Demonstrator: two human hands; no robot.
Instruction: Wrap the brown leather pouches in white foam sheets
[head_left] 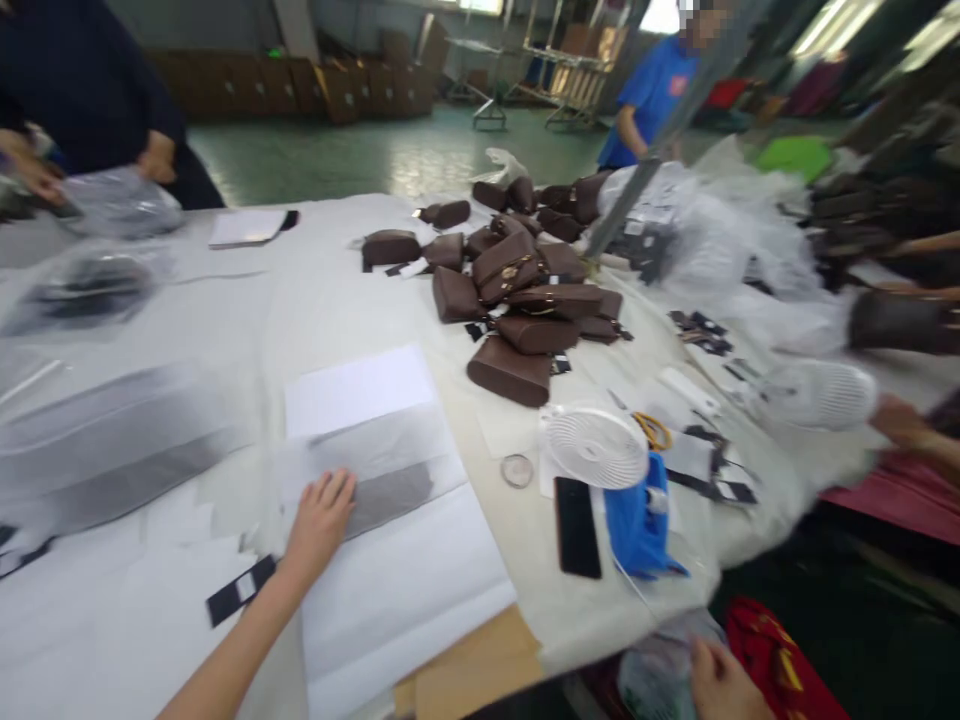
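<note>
My left hand [322, 515] lies with outstretched fingers on the left end of a flat dark grey piece [394, 495] with a pale translucent sheet [375, 440] along it. Beneath them are large white paper sheets [397, 610]. My right hand [724, 680] is low at the bottom right, beside a clear plastic bag [656, 672] at the table's edge; its fingers look bent but are blurred, and whether it touches the bag is unclear. Left of my left hand is a similar, blurred grey piece [142, 470]. A black tag [240, 590] lies by my left forearm.
Brown leather bags [517, 300] are heaped mid-table. A white fan [596, 447], a phone [577, 527] and a blue bag [641, 520] lie to the right. Co-workers stand across the table; another person's hand [900, 420] is at right. A slanted metal pole [637, 190] rises behind.
</note>
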